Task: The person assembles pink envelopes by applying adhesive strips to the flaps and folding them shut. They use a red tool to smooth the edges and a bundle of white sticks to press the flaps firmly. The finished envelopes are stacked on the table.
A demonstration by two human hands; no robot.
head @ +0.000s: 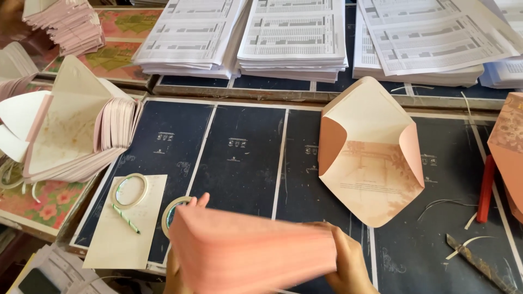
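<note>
A thick stack of pink envelopes (250, 250) is held at the near edge of the table by both hands. My left hand (177, 261) grips its left end, thumb showing at the top corner. My right hand (348, 261) grips its right end. Beyond the stack an unfolded pink and cream envelope (370, 158) lies flat with its flaps open on the dark printed sheets (239, 163) covering the table.
Two tape rolls (129, 190) and a striped pen (126, 219) rest on a cream sheet at the left. A fanned pile of unfolded envelopes (76, 130) lies far left. Stacks of printed paper (294, 38) line the back. A knife (479, 264) and red bar (486, 188) lie right.
</note>
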